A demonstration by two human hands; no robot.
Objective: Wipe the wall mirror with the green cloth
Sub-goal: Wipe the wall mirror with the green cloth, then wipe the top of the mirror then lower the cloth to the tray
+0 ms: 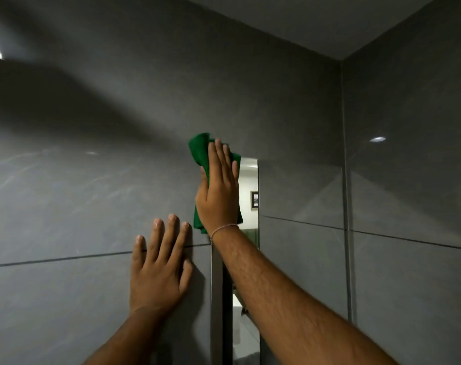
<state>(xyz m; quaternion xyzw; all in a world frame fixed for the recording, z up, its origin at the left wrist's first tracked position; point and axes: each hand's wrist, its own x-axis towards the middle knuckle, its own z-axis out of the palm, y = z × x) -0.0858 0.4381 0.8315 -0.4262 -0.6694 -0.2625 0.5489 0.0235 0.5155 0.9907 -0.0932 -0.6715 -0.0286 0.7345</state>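
The wall mirror (298, 196) hangs on a grey tiled wall and reflects a bright room strip and more grey tile. Its left edge runs down at a metal strip. My right hand (219, 191) presses the bunched green cloth (199, 151) flat against the mirror's top left corner, fingers pointing up. The cloth sticks out above the fingertips and below the palm. My left hand (159, 267) lies flat on the wall tile just left of the mirror's edge, fingers spread, holding nothing.
Grey glossy tiles (79, 206) cover the wall to the left and above. A side wall (413, 154) meets the mirror wall at a corner on the right. The ceiling (316, 19) is close above. A thin bracelet circles my right wrist.
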